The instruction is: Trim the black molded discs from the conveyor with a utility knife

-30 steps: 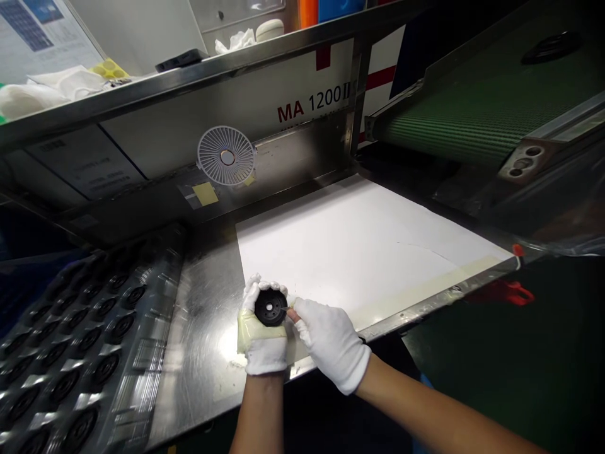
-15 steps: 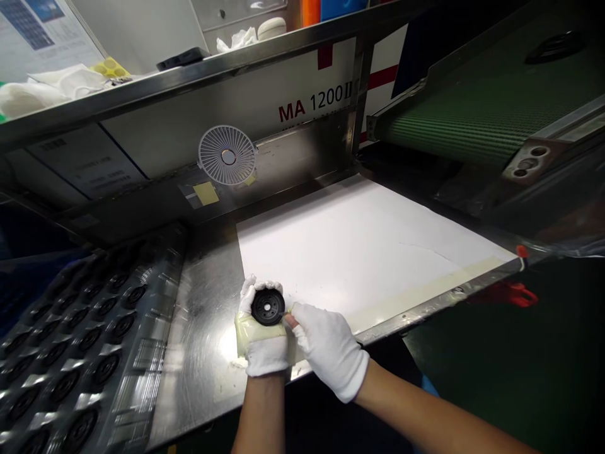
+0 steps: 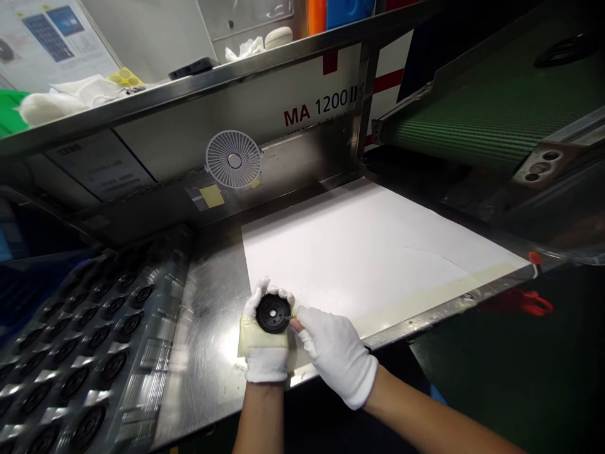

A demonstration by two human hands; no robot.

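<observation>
My left hand (image 3: 263, 345), in a white glove with a pale yellow coated palm, cradles a round black disc (image 3: 273, 313) with a small central hole. The fingers curl around its rim. My right hand (image 3: 334, 355), in a plain white glove, sits just right of the disc. A thin dark pick (image 3: 288, 319) runs from its pinched fingertips onto the disc's face. Most of the pick is hidden by the fingers, and its exact kind is hard to tell.
A white sheet (image 3: 359, 252) lies on the stainless steel bench (image 3: 208, 315) under my hands. To the left is a metal tray (image 3: 94, 334) holding several black round parts. Ahead are a small fan (image 3: 234, 159), a shelf (image 3: 189, 91) and a green conveyor belt (image 3: 491, 120).
The whole scene has shifted slightly right and up as my head moved. Both hands stay at the disc, which remains in my left hand with the pick at its face.
</observation>
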